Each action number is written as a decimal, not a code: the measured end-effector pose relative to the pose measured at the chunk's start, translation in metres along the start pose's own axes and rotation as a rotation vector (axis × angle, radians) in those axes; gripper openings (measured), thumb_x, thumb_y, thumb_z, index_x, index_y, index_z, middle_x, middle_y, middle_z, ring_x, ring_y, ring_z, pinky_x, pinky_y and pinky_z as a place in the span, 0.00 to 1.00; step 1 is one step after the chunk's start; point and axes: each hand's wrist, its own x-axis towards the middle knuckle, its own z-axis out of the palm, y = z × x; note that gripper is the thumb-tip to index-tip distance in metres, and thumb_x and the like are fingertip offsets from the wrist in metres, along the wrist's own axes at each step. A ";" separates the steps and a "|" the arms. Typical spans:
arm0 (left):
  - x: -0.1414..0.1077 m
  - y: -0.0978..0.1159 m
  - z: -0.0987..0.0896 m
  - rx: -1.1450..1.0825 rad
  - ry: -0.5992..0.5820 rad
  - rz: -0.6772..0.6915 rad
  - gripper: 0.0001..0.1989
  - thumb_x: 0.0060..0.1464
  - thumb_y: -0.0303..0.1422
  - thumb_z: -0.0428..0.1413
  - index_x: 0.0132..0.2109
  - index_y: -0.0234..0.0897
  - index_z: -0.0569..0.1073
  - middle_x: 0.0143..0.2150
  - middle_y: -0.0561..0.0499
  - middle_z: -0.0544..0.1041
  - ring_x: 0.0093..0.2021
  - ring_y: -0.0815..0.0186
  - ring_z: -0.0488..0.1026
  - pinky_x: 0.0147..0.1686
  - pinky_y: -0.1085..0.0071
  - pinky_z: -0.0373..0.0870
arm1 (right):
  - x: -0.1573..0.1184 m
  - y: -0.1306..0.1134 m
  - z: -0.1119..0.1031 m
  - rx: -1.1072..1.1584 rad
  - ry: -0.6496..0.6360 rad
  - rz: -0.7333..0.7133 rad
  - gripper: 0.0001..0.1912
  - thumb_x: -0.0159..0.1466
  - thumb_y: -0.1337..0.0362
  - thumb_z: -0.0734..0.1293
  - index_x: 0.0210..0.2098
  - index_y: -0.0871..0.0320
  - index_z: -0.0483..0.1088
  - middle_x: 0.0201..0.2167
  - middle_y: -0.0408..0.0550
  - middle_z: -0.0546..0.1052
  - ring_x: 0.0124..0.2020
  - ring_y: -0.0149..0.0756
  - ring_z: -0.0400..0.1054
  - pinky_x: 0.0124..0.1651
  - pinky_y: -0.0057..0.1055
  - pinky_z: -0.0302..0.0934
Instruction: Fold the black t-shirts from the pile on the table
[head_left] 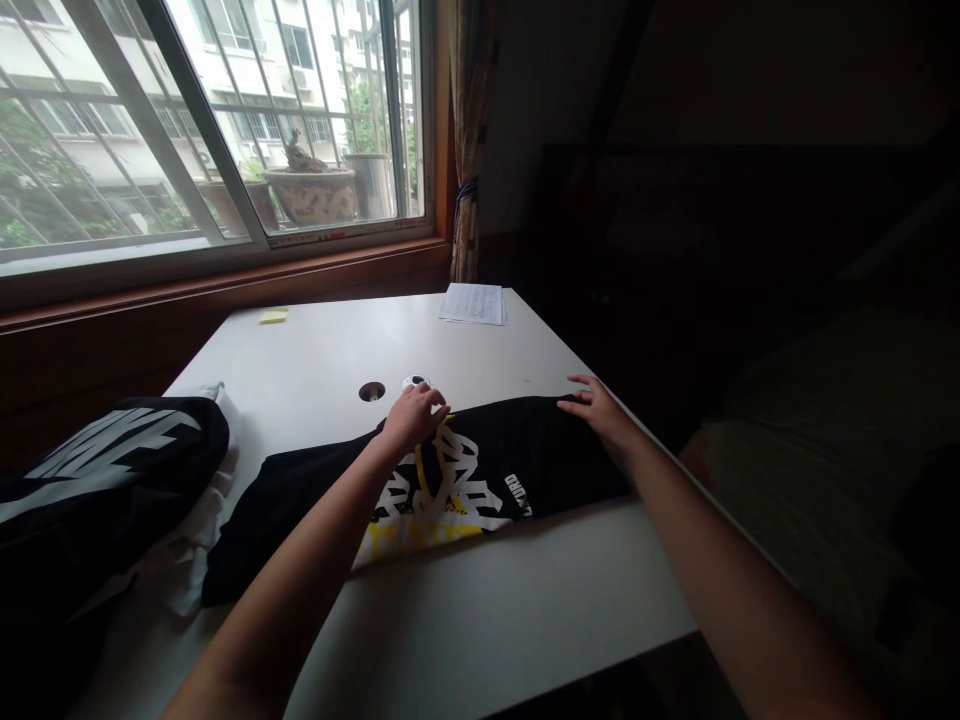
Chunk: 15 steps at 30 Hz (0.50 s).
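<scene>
Black cloth catches my eye first: a folded shirt (495,470) lies across the white table (525,600), its white and yellow print facing up. The left hand (412,412) is at the shirt's far edge, fingers bent, just beside a small white object (415,382) and near a round hole (372,392); I can't tell whether it grasps the cloth. The right hand (598,412) touches the far right corner with parted fingers, though I can't make out a pinch. A black bag (127,470) sits over on the left, and papers (472,304) lie at the table's far end, towards the window (300,100).
</scene>
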 end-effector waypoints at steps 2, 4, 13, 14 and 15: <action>0.013 0.021 0.008 -0.044 -0.055 0.071 0.12 0.64 0.39 0.56 0.48 0.38 0.79 0.50 0.42 0.77 0.52 0.52 0.72 0.51 0.56 0.71 | -0.006 -0.008 0.002 0.009 0.013 -0.100 0.37 0.54 0.50 0.76 0.61 0.47 0.64 0.39 0.43 0.74 0.40 0.42 0.74 0.49 0.44 0.71; 0.028 0.042 0.018 -0.083 -0.096 0.130 0.14 0.65 0.39 0.56 0.52 0.38 0.78 0.52 0.42 0.77 0.54 0.53 0.73 0.54 0.58 0.71 | -0.014 -0.017 0.002 -0.020 0.038 -0.209 0.35 0.56 0.50 0.75 0.60 0.46 0.65 0.39 0.43 0.73 0.40 0.41 0.73 0.50 0.44 0.70; 0.083 0.117 0.022 -0.620 -0.300 0.263 0.30 0.58 0.43 0.63 0.64 0.41 0.68 0.53 0.44 0.78 0.51 0.57 0.76 0.54 0.59 0.70 | -0.060 -0.058 0.002 -0.039 0.096 -0.409 0.24 0.62 0.52 0.72 0.57 0.44 0.68 0.46 0.46 0.75 0.50 0.44 0.73 0.56 0.45 0.68; 0.086 0.120 0.018 -0.657 -0.328 0.263 0.30 0.56 0.43 0.64 0.64 0.41 0.69 0.52 0.45 0.79 0.50 0.56 0.76 0.54 0.59 0.70 | -0.063 -0.058 0.001 -0.022 0.092 -0.409 0.24 0.63 0.51 0.71 0.57 0.44 0.68 0.48 0.46 0.74 0.51 0.44 0.72 0.56 0.45 0.68; 0.088 0.123 0.014 -0.703 -0.347 0.267 0.30 0.55 0.42 0.65 0.63 0.40 0.71 0.52 0.45 0.79 0.51 0.56 0.76 0.54 0.59 0.70 | -0.066 -0.058 0.001 -0.004 0.095 -0.406 0.24 0.63 0.51 0.71 0.57 0.43 0.67 0.49 0.46 0.74 0.53 0.44 0.71 0.56 0.45 0.68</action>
